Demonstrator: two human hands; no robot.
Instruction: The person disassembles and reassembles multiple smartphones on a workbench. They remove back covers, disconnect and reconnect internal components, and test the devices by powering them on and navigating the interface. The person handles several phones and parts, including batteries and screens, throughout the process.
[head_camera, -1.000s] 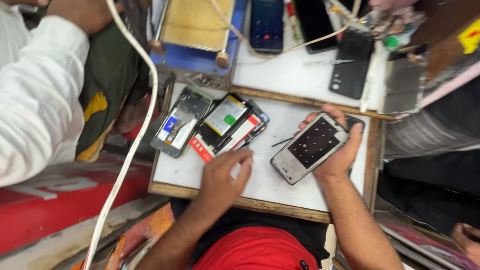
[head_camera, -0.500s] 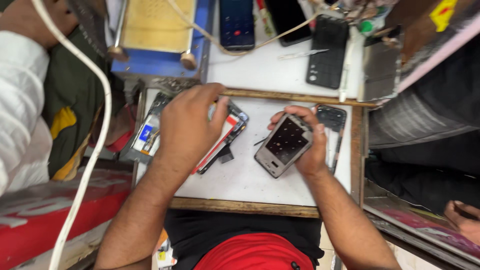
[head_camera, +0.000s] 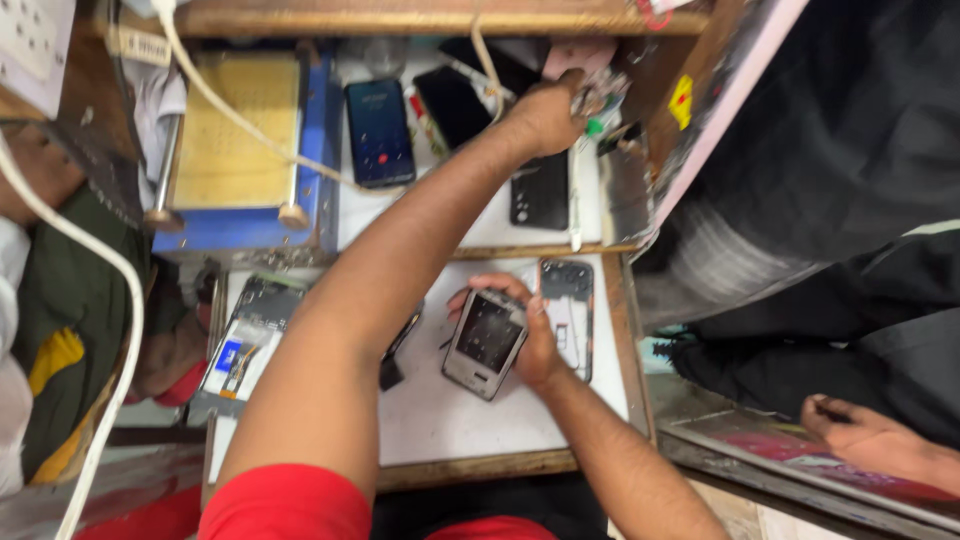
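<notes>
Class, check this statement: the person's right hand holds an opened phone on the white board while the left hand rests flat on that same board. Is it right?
Not quite. The head view shows the right hand holding the opened phone on the white board, but the left hand is stretched out to the far shelf, among small items by the black phone.

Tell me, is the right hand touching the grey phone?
Touching. The head view shows the right hand wrapped round the grey phone, fingers on its top edge.

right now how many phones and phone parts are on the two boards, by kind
whole phones, dark screens up: 2
black back cover: 1
opened phone bodies: 3
total: 6
one more, under the left arm, is too hidden to count
</notes>
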